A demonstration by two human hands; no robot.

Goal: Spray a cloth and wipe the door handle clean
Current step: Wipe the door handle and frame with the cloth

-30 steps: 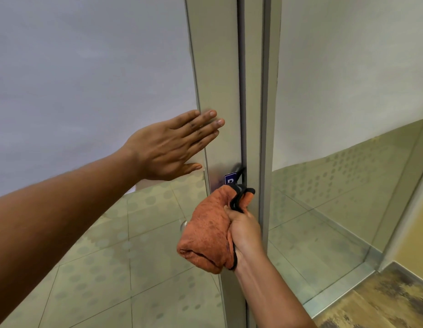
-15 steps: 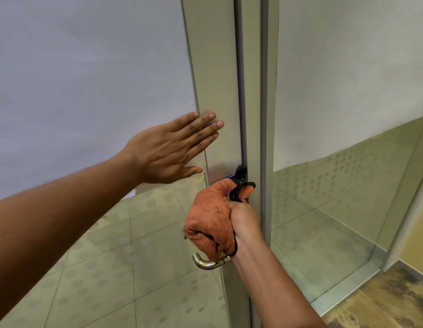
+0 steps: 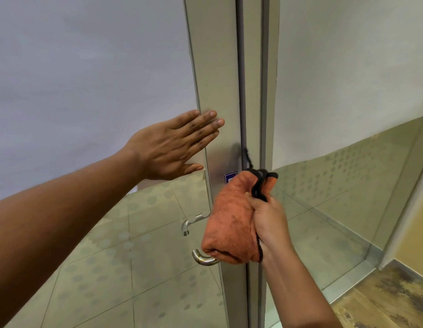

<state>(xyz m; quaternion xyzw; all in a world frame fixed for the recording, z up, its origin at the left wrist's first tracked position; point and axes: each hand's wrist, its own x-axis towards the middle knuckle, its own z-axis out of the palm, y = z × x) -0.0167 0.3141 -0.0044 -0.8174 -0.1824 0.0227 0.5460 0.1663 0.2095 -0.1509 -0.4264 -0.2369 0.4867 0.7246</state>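
Right hand (image 3: 267, 221) is clamping the bunched orange cloth (image 3: 229, 223) over the door handle (image 3: 203, 258); left hand (image 3: 172, 150) is pressing flat, fingers spread, above the handle.

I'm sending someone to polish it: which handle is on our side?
Find the grey metal door stile beside the frosted glass. Low on it, under the orange cloth, a shiny curved handle pokes out. The other handle is paler and sits behind the glass.
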